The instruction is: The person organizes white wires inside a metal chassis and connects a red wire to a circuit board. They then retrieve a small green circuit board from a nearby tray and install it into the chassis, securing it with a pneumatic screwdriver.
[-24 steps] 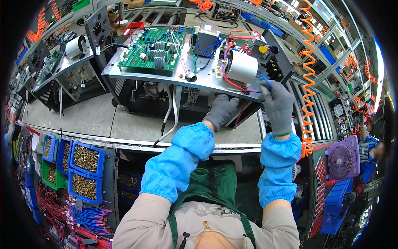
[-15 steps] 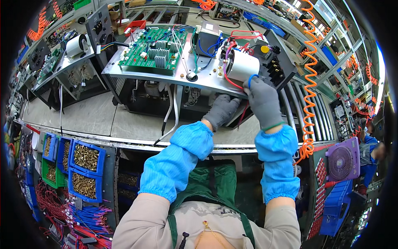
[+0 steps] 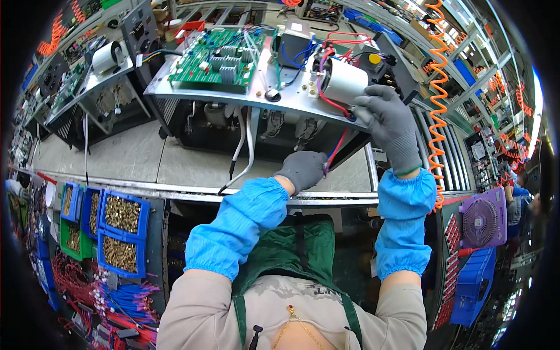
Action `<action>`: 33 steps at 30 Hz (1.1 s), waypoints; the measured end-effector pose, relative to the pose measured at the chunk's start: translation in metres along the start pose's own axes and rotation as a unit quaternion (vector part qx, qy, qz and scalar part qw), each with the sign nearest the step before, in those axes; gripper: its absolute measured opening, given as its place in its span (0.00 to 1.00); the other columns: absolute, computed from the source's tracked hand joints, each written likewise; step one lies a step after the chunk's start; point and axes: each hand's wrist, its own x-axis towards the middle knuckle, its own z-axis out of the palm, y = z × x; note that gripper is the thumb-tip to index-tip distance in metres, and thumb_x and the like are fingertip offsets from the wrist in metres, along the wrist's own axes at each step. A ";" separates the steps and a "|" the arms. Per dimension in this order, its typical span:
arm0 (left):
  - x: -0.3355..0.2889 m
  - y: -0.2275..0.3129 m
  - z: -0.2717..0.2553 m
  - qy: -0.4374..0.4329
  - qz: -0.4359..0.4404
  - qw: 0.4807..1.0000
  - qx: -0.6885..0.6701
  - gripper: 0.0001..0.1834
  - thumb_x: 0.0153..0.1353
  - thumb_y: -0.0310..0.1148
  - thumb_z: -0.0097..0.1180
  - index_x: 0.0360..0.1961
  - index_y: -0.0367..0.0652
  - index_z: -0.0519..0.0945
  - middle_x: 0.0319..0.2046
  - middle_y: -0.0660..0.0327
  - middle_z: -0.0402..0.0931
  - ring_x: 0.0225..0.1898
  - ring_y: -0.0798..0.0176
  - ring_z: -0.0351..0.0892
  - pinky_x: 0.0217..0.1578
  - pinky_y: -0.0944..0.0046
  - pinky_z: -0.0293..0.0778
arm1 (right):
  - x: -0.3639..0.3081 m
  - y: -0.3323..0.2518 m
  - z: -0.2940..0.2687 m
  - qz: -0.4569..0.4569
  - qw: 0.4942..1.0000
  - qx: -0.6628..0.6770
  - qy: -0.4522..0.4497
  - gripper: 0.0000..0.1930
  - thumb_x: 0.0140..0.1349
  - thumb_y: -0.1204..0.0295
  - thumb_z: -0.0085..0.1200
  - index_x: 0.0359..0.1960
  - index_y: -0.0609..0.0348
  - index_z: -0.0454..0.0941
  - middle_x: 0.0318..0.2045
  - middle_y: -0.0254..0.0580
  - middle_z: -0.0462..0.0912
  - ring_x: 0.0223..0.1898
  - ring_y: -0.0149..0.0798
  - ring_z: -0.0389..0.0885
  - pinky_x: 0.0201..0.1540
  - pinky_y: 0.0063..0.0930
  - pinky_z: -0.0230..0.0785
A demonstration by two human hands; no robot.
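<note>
In front of me is an electrical unit with a metal top plate (image 3: 291,105). It carries a green circuit board (image 3: 204,73) and a large white cylinder (image 3: 347,80), likely a capacitor. A red and a blue wire (image 3: 336,153) hang below the plate's right end, and my left hand (image 3: 303,169) is closed on their lower part. Both hands wear grey gloves. Beside the right end of the white cylinder is my right hand (image 3: 388,116), its fingers apart and nothing visible in them. Red wire also runs over the plate into a dark hole (image 3: 350,114) near its fingertips.
A second similar unit (image 3: 96,93) stands at the left. Blue bins (image 3: 121,213) of brass-coloured fittings and bundles of wires (image 3: 125,300) sit at lower left. Rollers (image 3: 452,157) and an orange coiled hose (image 3: 437,111) are on the right, with a purple fan (image 3: 483,219) beyond.
My left hand has come down and toward me from under the plate, drawing red and blue wires down. My right hand has let go of the blue wire and shifted right.
</note>
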 end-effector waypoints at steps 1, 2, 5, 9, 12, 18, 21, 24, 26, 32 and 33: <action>-0.006 -0.004 0.003 -0.001 0.007 1.000 -0.009 0.11 0.59 0.38 0.48 0.38 0.47 0.77 0.31 0.51 0.79 0.35 0.45 0.79 0.36 0.48 0.73 | 0.002 0.002 0.005 0.012 1.000 0.004 0.003 0.08 0.54 0.70 0.58 0.36 0.56 0.81 0.39 0.42 0.78 0.36 0.44 0.80 0.38 0.31 0.73; -0.010 -0.006 0.014 -0.001 0.012 1.000 -0.001 0.14 0.62 0.39 0.46 0.46 0.48 0.75 0.32 0.51 0.79 0.35 0.45 0.79 0.36 0.48 0.73 | 0.000 -0.001 0.008 0.050 0.998 -0.043 -0.024 0.06 0.53 0.70 0.59 0.32 0.56 0.81 0.36 0.39 0.79 0.35 0.44 0.80 0.36 0.32 0.72; -0.046 -0.004 0.009 0.073 0.016 0.996 -0.041 0.18 0.64 0.43 0.44 0.52 0.49 0.72 0.32 0.51 0.78 0.36 0.44 0.78 0.36 0.47 0.73 | -0.010 -0.007 0.025 0.055 0.995 -0.078 -0.043 0.05 0.52 0.70 0.60 0.30 0.56 0.80 0.32 0.37 0.78 0.32 0.42 0.80 0.34 0.32 0.71; -0.092 -0.057 -0.016 0.351 -0.026 0.900 -0.258 0.12 0.56 0.33 0.57 0.42 0.44 0.79 0.37 0.53 0.79 0.36 0.55 0.80 0.38 0.62 0.75 | -0.048 -0.032 0.056 0.077 0.988 0.053 0.126 0.05 0.53 0.71 0.57 0.30 0.59 0.80 0.30 0.41 0.77 0.30 0.40 0.79 0.33 0.31 0.70; -0.102 -0.102 -0.053 0.475 -0.155 0.819 -0.281 0.13 0.60 0.33 0.50 0.43 0.40 0.78 0.36 0.51 0.79 0.38 0.54 0.79 0.40 0.61 0.73 | -0.066 -0.074 0.104 0.259 0.867 0.399 -0.145 0.12 0.58 0.70 0.55 0.42 0.61 0.78 0.33 0.39 0.79 0.33 0.31 0.77 0.37 0.26 0.71; -0.106 -0.140 -0.052 0.133 -0.135 0.936 -0.298 0.19 0.62 0.40 0.51 0.46 0.36 0.75 0.37 0.53 0.78 0.40 0.57 0.75 0.41 0.61 0.71 | -0.061 -0.115 0.194 0.350 0.630 0.673 -0.165 0.16 0.64 0.67 0.49 0.50 0.63 0.72 0.42 0.39 0.77 0.44 0.31 0.76 0.48 0.27 0.71; -0.122 -0.147 -0.058 0.115 -0.098 0.893 -0.425 0.16 0.63 0.37 0.52 0.45 0.34 0.75 0.34 0.62 0.77 0.36 0.72 0.72 0.38 0.68 0.71 | -0.068 -0.128 0.202 0.367 0.569 0.728 -0.110 0.12 0.66 0.69 0.44 0.44 0.64 0.72 0.38 0.42 0.77 0.41 0.34 0.77 0.49 0.29 0.72; -0.121 -0.160 -0.061 0.123 -0.065 0.875 -0.464 0.13 0.64 0.35 0.51 0.44 0.35 0.75 0.32 0.65 0.75 0.32 0.74 0.71 0.35 0.70 0.70 | -0.064 -0.139 0.204 0.383 0.549 0.738 -0.083 0.09 0.66 0.72 0.42 0.41 0.63 0.72 0.33 0.40 0.77 0.37 0.33 0.77 0.46 0.28 0.71; -0.117 -0.167 -0.066 0.128 -0.090 0.910 -0.385 0.13 0.64 0.34 0.51 0.44 0.35 0.75 0.29 0.67 0.74 0.30 0.74 0.70 0.33 0.71 0.70 | -0.040 -0.156 0.209 0.349 0.619 0.698 -0.092 0.08 0.66 0.72 0.42 0.40 0.63 0.72 0.30 0.39 0.77 0.35 0.32 0.76 0.42 0.27 0.71; -0.141 -0.157 -0.146 0.124 -0.088 0.901 -0.405 0.18 0.64 0.38 0.47 0.49 0.37 0.75 0.31 0.61 0.77 0.30 0.72 0.74 0.34 0.72 0.72 | -0.023 -0.173 0.178 0.375 0.655 0.654 -0.046 0.07 0.66 0.71 0.44 0.35 0.61 0.72 0.23 0.34 0.72 0.24 0.28 0.71 0.29 0.21 0.68; -0.143 -0.157 -0.147 0.110 -0.080 0.886 -0.444 0.19 0.64 0.39 0.47 0.51 0.37 0.75 0.32 0.59 0.78 0.31 0.71 0.75 0.35 0.71 0.72 | -0.004 -0.169 0.156 0.363 0.664 0.653 -0.037 0.09 0.65 0.69 0.44 0.35 0.62 0.72 0.21 0.33 0.70 0.23 0.27 0.70 0.27 0.21 0.69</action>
